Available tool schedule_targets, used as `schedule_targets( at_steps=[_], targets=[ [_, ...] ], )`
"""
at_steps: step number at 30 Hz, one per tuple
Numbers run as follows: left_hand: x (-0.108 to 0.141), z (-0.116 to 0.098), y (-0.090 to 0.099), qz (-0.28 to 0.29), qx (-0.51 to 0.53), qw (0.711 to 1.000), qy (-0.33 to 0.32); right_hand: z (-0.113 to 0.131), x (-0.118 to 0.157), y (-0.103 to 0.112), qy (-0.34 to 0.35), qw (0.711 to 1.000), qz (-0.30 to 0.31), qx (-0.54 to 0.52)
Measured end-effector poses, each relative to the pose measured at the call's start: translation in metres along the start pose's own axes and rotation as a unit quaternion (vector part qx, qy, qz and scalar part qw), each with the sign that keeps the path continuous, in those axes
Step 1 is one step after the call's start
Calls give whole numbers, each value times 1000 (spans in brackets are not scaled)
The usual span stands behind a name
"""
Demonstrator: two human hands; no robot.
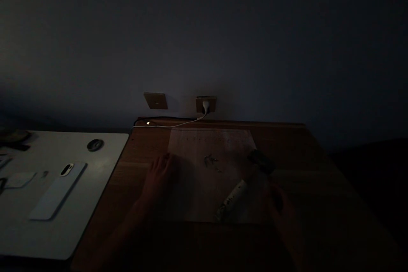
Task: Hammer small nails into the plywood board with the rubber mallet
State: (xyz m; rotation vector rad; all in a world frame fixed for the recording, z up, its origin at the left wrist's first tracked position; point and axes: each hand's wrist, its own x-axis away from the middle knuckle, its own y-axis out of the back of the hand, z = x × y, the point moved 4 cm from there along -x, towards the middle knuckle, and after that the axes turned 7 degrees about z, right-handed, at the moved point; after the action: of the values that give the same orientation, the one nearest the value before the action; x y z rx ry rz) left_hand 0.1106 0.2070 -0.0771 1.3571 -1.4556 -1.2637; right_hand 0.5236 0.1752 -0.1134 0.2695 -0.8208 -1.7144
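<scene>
A pale, flat sheet (pixel 194 195) lies on the wooden table (pixel 134 187), with a row of small marks near its far edge. Several small metal pieces, like nails or screws (pixel 211 160), are scattered at its middle. A hammer (pixel 234 195) rests slantwise at the right, its dark head (pixel 261 161) by the sheet's right edge and its speckled light handle toward me. My left hand (pixel 159 172) lies at the sheet's left edge, fingers slightly spread. At the right edge is my right hand (pixel 282 206), loosely curved beside the hammer; nothing shows in it. Darkness hides fine finger detail.
A white table (pixel 105 195) adjoins on the left, bearing a light phone (pixel 59 191) and a dark round object (pixel 95 145). Behind, a white plug (pixel 205 105) sits in a wall socket, its cable (pixel 178 125) running along the table's back edge.
</scene>
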Motion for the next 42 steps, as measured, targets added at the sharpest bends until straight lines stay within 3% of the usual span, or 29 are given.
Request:
schedule_targets(
  at_steps=[3,6,10,17,21,30,36,42],
  targets=[
    [31,17,-3,6,-11,999,39,4,-1,-3,7,1000,-18,3],
    [43,21,-2,1,24,996,81,17,6,-11,42,999,-22,6],
    [48,42,17,11,75,979,190,36,23,-36,79,996,36,12],
    [70,103,52,14,72,947,312,77,51,-84,87,986,140,-8],
    [82,115,60,-20,112,933,340,98,58,-95,92,983,159,-22],
    [97,143,63,-78,186,904,377,119,70,-112,104,977,172,-63],
    [97,139,66,-77,148,904,393,120,66,-112,109,977,177,-37],
    [90,109,60,-45,181,915,358,91,41,-82,108,986,120,30]
  ],
)
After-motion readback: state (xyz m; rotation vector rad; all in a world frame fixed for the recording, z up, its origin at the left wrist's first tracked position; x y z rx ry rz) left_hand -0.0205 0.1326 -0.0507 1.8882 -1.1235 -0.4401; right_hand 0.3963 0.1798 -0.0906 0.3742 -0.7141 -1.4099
